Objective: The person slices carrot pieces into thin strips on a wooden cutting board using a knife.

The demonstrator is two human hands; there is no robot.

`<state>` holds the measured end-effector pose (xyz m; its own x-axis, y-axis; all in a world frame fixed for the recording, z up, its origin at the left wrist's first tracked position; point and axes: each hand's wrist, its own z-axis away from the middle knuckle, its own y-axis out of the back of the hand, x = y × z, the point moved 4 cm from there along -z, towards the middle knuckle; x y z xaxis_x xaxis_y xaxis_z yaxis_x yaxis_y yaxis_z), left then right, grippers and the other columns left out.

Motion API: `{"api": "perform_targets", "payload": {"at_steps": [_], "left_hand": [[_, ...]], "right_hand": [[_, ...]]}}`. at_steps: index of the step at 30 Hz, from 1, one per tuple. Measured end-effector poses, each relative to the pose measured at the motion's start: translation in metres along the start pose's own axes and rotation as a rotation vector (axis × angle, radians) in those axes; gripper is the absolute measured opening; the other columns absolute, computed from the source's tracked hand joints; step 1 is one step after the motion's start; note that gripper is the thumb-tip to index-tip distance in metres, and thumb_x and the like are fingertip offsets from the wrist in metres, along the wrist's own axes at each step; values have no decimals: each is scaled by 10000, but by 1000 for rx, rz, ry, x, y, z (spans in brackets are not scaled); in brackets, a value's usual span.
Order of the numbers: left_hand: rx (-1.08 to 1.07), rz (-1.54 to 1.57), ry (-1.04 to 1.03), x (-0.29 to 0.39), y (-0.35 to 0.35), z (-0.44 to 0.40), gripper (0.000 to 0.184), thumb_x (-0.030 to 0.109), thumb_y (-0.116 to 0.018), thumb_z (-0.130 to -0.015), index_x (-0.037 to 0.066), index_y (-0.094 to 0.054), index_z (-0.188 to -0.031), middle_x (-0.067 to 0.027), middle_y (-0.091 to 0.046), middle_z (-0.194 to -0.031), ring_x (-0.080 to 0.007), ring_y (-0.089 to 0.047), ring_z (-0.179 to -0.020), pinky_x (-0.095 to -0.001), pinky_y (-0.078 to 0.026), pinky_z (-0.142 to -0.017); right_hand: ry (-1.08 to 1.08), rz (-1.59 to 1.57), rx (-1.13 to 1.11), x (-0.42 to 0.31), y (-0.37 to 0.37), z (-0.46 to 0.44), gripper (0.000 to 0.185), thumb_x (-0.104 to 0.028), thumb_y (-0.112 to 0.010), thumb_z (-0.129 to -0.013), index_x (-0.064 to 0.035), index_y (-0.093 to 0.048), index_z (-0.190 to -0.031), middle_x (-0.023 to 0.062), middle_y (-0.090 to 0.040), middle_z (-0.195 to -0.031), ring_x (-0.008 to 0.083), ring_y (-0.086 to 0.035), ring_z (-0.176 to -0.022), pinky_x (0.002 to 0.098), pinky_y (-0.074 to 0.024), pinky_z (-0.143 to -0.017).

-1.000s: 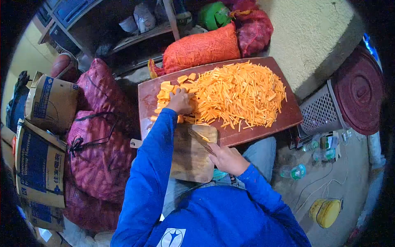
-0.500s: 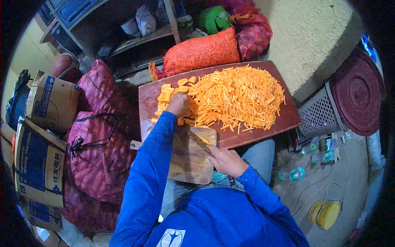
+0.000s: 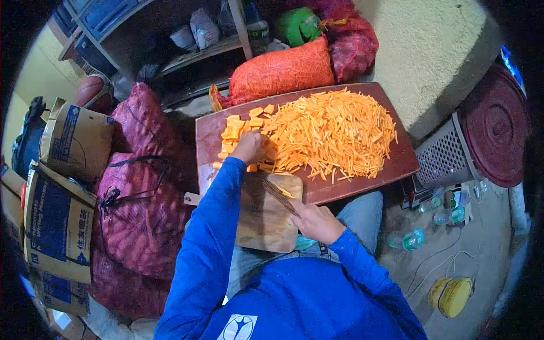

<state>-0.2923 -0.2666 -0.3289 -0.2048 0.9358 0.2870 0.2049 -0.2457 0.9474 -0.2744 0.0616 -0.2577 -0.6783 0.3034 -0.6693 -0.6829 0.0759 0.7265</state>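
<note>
My left hand (image 3: 248, 148) reaches over the cutting board to the short carrot chunks (image 3: 233, 132) at the table's left side. Its fingers are curled downward among them, and whatever they grip is hidden. In my right hand (image 3: 318, 222) is a knife (image 3: 279, 196), its dark blade slanting up and left over the wooden cutting board (image 3: 263, 218). A few cut strips cling along the blade. Beside the chunks, a large heap of carrot sticks (image 3: 337, 133) covers much of the dark red table (image 3: 362, 184). The board rests at my lap against the table's near edge.
An orange mesh sack (image 3: 283, 71) lies behind the table. Large red mesh sacks (image 3: 136, 209) and cardboard boxes (image 3: 59, 221) stand at left. To the right are a lidded basket (image 3: 447, 153), plastic bottles (image 3: 409, 240), a cable and a yellow container (image 3: 451, 297) on the floor.
The view has shifted slightly, moving the whole scene a little to the right. My left hand stays at the carrot chunks, and the knife remains in my right hand over the board.
</note>
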Motion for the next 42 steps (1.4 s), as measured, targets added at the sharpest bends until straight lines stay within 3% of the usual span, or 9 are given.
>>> {"api": "perform_targets", "payload": {"at_steps": [9, 12, 16, 20, 21, 24, 31, 39, 42], "left_hand": [[-208, 189, 63, -4, -7, 1, 268, 154, -766, -761, 20, -722, -989, -282, -703, -988, -464, -704, -995, -539, -584, -841], [-121, 405, 105, 7, 5, 11, 361, 146, -786, -718, 6, -728, -1046, -263, -682, -943, -464, -684, -966, -511, -580, -860], [92, 265, 54, 25, 39, 34, 556, 105, -775, -725, 48, -725, -1276, -247, -676, -1083, -444, -666, -1039, -495, -554, -925], [266, 210, 91, 34, 66, 79, 555, 171, -835, -777, 25, -694, -1295, -197, -679, -1047, -375, -684, -965, -453, -562, -888], [321, 236, 156, 35, 70, 95, 519, 175, -804, -772, 15, -730, -1260, -245, -699, -1070, -433, -697, -998, -489, -574, -878], [351, 274, 412, 41, 67, 144, 474, 225, -803, -805, 28, -744, -1232, -244, -718, -1047, -434, -718, -937, -505, -585, -828], [312, 204, 439, 108, 28, 201, 439, 344, -853, -809, 49, -756, -1119, -241, -713, -901, -445, -711, -859, -539, -568, -744], [320, 363, 335, 126, 23, 209, 340, 70, -811, -841, -10, -726, -1160, -224, -666, -1015, -420, -679, -952, -475, -562, -824], [324, 424, 272, 120, 21, 210, 269, 53, -767, -845, -8, -714, -1101, -237, -636, -1005, -451, -649, -955, -535, -546, -820]], "right_hand": [[6, 3, -15, 2, -4, -3, 372, -297, -593, -1021, -37, -510, -1274, 301, -721, -927, 542, -691, -870, 650, -541, -769], [13, 1, 10, 4, -3, -1, 370, -298, -600, -1019, -39, -515, -1269, 299, -720, -922, 537, -693, -868, 648, -542, -760], [44, 10, 41, 4, -3, -1, 361, -297, -606, -1019, -41, -525, -1259, 297, -719, -907, 533, -695, -865, 652, -540, -756], [8, 21, 10, -2, 2, -3, 357, -301, -611, -1015, -41, -535, -1248, 296, -717, -892, 530, -696, -863, 650, -541, -750], [-4, 10, 3, -3, 3, -2, 357, -278, -619, -1014, -49, -537, -1275, 300, -716, -917, 527, -696, -885, 644, -541, -761], [-16, -7, -4, 1, 2, -2, 352, -249, -631, -1013, -50, -547, -1292, 300, -719, -951, 523, -697, -908, 631, -541, -767], [58, -153, 76, 18, 9, -10, 311, -212, -630, -1017, -22, -600, -1262, 312, -714, -1036, 517, -691, -994, 569, -553, -810], [80, -372, 92, 3, 7, 1, 300, -186, -607, -1044, 28, -615, -1254, 312, -677, -984, 507, -688, -941, 518, -542, -801], [80, -403, 71, 2, -6, 0, 290, -190, -589, -1052, 18, -615, -1252, 305, -665, -945, 516, -677, -910, 513, -536, -788]]}}
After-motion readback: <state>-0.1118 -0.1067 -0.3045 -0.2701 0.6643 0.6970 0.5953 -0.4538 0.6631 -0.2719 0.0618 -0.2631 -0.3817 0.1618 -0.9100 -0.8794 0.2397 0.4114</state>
